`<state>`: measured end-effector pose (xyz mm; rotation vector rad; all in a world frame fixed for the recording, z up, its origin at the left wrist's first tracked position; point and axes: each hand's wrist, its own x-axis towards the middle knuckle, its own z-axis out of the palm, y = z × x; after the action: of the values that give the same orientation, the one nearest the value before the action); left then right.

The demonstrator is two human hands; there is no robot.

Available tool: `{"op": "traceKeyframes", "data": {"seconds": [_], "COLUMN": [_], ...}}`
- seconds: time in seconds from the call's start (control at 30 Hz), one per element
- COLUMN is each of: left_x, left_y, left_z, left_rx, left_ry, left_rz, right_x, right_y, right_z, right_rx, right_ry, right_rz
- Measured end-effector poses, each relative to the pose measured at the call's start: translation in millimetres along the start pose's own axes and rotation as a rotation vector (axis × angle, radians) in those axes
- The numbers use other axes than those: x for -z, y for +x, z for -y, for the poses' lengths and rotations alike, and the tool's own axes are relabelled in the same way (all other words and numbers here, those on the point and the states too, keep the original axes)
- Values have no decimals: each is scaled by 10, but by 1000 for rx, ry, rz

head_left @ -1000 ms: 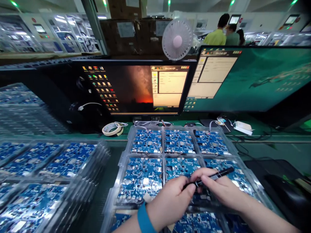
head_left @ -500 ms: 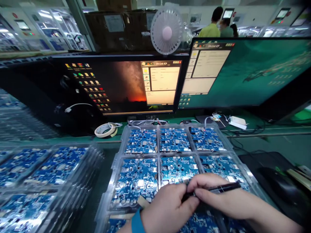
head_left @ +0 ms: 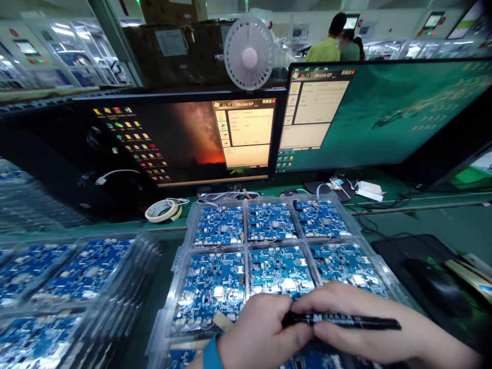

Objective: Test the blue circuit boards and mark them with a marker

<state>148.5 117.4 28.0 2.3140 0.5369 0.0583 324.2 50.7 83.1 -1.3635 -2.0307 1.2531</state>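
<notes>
Black pen [head_left: 357, 322] is above the near half of the clear tray [head_left: 179, 271], roughly level, blunt end pointing right. Both hands are on it. Left hand [head_left: 263, 330] is closed, its end of the pen pinched between thumb and fingers. Right hand [head_left: 346, 300] grips the barrel farther along, fingertips close to the left's. The pen's left end is hidden in the fingers, so can't tell if there's a cap or tip there. Blue wristband [head_left: 211, 353] on the left wrist.

Step in hand reads as two-handed handling of the pen at its left end. From this pose, the next move calls for a steady two-sided grip and enough height to keep pen and knuckles off the blue circuit boards [head_left: 215, 289] in the tray compartments. Contact with the boards: can't tell, hands block the view. A beige strip [head_left: 223, 321] lies over the tray's near left part, just beside the left hand.

Left of the tray: stacked trays [head_left: 130, 271] with more boards. Beyond its far left corner: tape roll [head_left: 161, 219] on the green surface [head_left: 442, 218]. Right of the tray: black mouse [head_left: 438, 287]. Behind it: two monitors [head_left: 184, 138].
</notes>
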Motion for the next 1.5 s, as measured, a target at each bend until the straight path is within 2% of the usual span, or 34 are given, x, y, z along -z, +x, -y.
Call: {"op": "traceKeyframes", "data": {"seconds": [0.1, 0.2, 0.3, 0.4, 0.47, 0.57, 0.67, 0.77, 0.83, 0.93, 1.1, 1.33, 1.5], "left_x": [24, 41, 81, 185, 292, 463, 577, 603, 583, 536, 506, 493, 510], "left_y": [-11, -23, -36, -59, -90, -156, -228, -284, -303, -303, -280, -273, -275], "left_z": [-6, -15, -50, -91, -82, 41, 283, 539, 666, 768, 800, 820, 811], "left_rx": [-15, -7, 77, 126, 132, 156, 192, 204, 208, 226, 236, 239, 224], "left_ry": [-73, -143, -178, -147, -61, 181, 378, 487, 520, 510, 499, 485, 460], "left_rz": [-31, -72, -133, -196, -239, -304, -407, -503, -530, -527, -510, -512, -543], "right_x": [-21, -25, 50, 173, 234, 237, 122, -53, -161, -263, -293, -273, -169], "right_y": [-27, -62, -15, 195, 434, 904, 1392, 1750, 1882, 1952, 1961, 1936, 1808], "right_z": [-78, -236, -355, -337, -261, -145, -120, -204, -295, -425, -506, -438, -318], "right_rx": [-69, -108, -77, -102, -133, -177, -216, -237, -253, -268, -287, -291, -238], "right_ry": [127, 426, 637, 618, 522, 369, 279, 258, 249, 226, 211, 318, 502], "right_rz": [-91, -192, -402, -648, -712, -718, -712, -715, -720, -729, -730, -722, -801]}}
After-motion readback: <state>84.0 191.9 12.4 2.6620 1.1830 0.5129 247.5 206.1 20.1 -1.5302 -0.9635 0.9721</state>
